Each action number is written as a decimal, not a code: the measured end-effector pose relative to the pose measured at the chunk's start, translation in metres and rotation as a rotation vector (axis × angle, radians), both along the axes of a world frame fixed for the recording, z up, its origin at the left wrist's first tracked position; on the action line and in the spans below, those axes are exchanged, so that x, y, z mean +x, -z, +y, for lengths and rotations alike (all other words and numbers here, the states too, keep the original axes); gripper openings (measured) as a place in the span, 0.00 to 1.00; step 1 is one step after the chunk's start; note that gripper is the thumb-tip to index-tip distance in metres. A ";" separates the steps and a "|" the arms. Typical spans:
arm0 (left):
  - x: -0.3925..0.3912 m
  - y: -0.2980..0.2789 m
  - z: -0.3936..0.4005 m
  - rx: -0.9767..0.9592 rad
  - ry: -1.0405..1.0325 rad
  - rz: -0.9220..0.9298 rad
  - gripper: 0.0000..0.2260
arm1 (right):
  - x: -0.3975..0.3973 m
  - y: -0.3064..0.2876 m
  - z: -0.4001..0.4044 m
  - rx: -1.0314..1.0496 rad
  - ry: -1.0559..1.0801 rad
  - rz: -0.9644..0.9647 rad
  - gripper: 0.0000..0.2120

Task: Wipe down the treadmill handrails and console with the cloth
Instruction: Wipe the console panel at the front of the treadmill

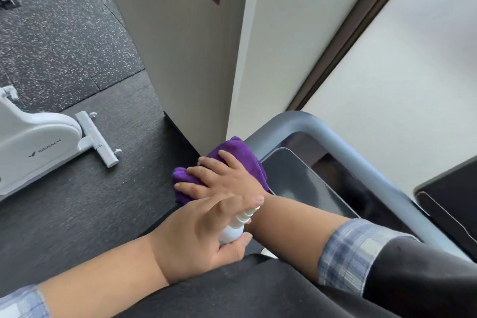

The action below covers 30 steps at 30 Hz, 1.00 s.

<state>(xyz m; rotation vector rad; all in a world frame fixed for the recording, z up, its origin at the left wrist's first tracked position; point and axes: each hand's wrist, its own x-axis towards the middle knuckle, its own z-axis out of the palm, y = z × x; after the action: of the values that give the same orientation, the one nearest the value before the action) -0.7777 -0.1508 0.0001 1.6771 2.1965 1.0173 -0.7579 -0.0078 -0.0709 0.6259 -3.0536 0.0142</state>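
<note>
My right hand (227,175) presses the crumpled purple cloth (238,155) flat-fingered onto the grey treadmill handrail's (333,137) left corner, beside the dark glossy console (296,175). My left hand (198,235), nearer, has its grip clamped around a small white spray bottle (236,227).

Bunched purple cloth (233,156) lies on the treadmill's grey handrail (343,147) beside the dark console (304,183).

right hand (222,178) pressing flat, left hand (198,237) gripping
</note>
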 end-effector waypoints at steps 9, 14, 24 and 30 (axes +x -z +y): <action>0.003 0.014 0.007 0.103 0.021 -0.177 0.29 | -0.007 -0.011 0.062 -0.132 0.306 -0.052 0.30; 0.007 0.014 0.006 0.067 0.015 -0.182 0.29 | -0.007 -0.028 0.148 -0.101 0.753 -0.073 0.30; 0.011 0.012 -0.004 0.051 -0.041 -0.180 0.29 | 0.011 -0.024 0.148 -0.065 1.050 -0.036 0.26; 0.016 0.013 -0.023 0.074 -0.103 -0.203 0.28 | -0.004 -0.016 0.041 -0.117 0.520 -0.080 0.25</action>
<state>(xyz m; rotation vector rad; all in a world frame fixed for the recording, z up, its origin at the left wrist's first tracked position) -0.7618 -0.1741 -0.0128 1.4298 2.1559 1.2493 -0.7624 0.0332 -0.0550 -0.1875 -3.1576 0.2088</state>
